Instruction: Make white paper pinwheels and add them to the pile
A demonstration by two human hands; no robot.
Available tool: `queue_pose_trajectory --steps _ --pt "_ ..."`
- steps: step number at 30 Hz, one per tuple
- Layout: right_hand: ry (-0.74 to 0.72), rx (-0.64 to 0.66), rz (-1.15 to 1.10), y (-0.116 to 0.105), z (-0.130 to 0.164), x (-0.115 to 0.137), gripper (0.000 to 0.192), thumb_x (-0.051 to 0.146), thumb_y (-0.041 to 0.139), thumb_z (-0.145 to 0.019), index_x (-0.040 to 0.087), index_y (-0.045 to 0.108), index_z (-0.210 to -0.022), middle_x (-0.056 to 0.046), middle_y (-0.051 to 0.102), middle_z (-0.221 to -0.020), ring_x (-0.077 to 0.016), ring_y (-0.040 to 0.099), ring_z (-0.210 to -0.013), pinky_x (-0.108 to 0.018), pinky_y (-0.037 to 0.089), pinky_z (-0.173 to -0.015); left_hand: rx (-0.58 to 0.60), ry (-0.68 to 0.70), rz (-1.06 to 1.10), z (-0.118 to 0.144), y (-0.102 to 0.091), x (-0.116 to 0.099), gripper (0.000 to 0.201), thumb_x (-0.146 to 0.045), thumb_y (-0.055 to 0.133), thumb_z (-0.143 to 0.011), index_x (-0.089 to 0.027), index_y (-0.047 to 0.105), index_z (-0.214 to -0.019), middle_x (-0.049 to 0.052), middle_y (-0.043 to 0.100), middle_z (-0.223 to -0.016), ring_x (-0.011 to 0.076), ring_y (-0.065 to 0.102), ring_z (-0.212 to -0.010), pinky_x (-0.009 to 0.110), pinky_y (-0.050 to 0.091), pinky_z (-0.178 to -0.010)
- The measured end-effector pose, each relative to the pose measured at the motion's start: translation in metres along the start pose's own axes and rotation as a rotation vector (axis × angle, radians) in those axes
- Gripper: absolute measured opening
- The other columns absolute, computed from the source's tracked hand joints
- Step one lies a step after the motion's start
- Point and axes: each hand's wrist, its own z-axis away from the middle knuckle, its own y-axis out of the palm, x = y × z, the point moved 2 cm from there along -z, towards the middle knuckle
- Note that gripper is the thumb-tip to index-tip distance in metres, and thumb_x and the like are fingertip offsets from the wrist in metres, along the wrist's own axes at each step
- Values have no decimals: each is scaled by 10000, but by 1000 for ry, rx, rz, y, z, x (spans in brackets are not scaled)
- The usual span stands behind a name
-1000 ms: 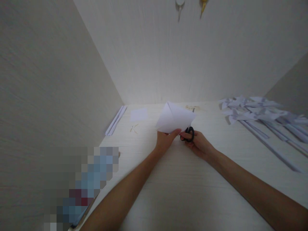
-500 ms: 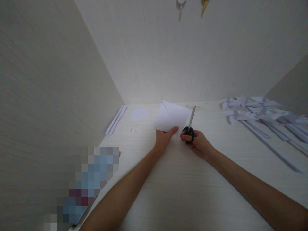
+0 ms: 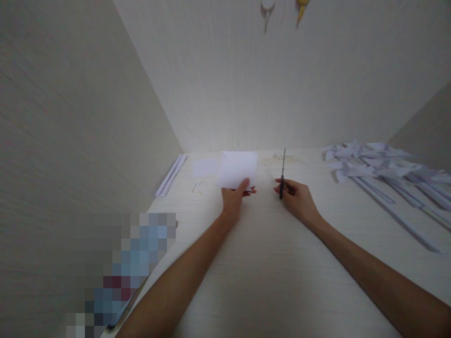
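Pale wood-grain tabletop (image 3: 268,272), read as a clock face. At two o'clock, a pile of white paper shapes (image 3: 398,171) with long stems. At eleven, a folded white paper (image 3: 237,169), pinched by the left hand (image 3: 234,199), thumb on top. At ten, slim paper rolls (image 3: 171,177) side by side. At one, the right hand (image 3: 299,199), holding black-handled scissors (image 3: 282,187), blades toward twelve, apart from the paper. Just beyond the folded paper's nine-o'clock edge, a small flat sheet (image 3: 205,167); nearby, thin scraps (image 3: 198,187).
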Motion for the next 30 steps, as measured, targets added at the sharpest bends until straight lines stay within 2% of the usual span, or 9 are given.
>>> queue_pose_trajectory --steps 2,4,9,15,23,26,30 --pt "-66 -114 33 -9 -5 -3 273 320 618 -603 130 575 -795 31 494 -539 -81 439 -477 -215 349 -465 -13 -15 13 0 -1 -1 225 -289 649 -589 -92 584 -676 25 608 -541 114 568 -443 213 447 -437" --pt "-69 -191 82 -17 -7 -5 258 324 624 -591 138 561 -758 34 495 -517 -79 428 -445 -207 332 -434 -26 -15 18 0 -2 -2 216 -281 648 -588 -89 584 -663 27 610 -539 113 572 -446 208 452 -440" --pt "-48 -247 310 -28 -10 -6 286 331 651 -552 114 632 -737 -32 593 -595 -117 494 -496 -232 357 -467 -29 -2 3 0 -3 -1 217 -278 642 -595 -80 590 -667 41 622 -554 117 573 -440 212 456 -434" --pt "-66 -154 416 -27 -13 -8 369 336 632 -570 86 671 -839 -57 625 -593 -143 507 -491 -264 376 -480 -31 -28 -13 1 -3 -3 204 -250 635 -597 -73 594 -688 36 617 -531 122 573 -430 212 450 -425" --pt "-312 26 622 -24 -23 -12 266 269 572 -651 114 679 -839 -87 614 -735 -148 509 -574 -281 400 -550 15 4 -22 6 -1 -4 143 -212 607 -622 -77 580 -661 41 614 -530 118 569 -419 199 429 -403" --pt "-304 80 633 -18 -35 -15 252 260 575 -648 133 684 -835 -76 610 -717 -143 505 -556 -273 391 -525 9 2 -25 7 -1 -3 147 -218 609 -622 -80 584 -665 43 619 -537 120 570 -420 202 432 -407" --pt "-297 89 598 -7 -51 -13 228 251 591 -619 150 693 -796 -54 607 -677 -129 489 -531 -263 373 -509 8 1 -12 7 -3 -3 151 -215 611 -618 -83 586 -688 31 613 -528 120 567 -414 201 427 -399"
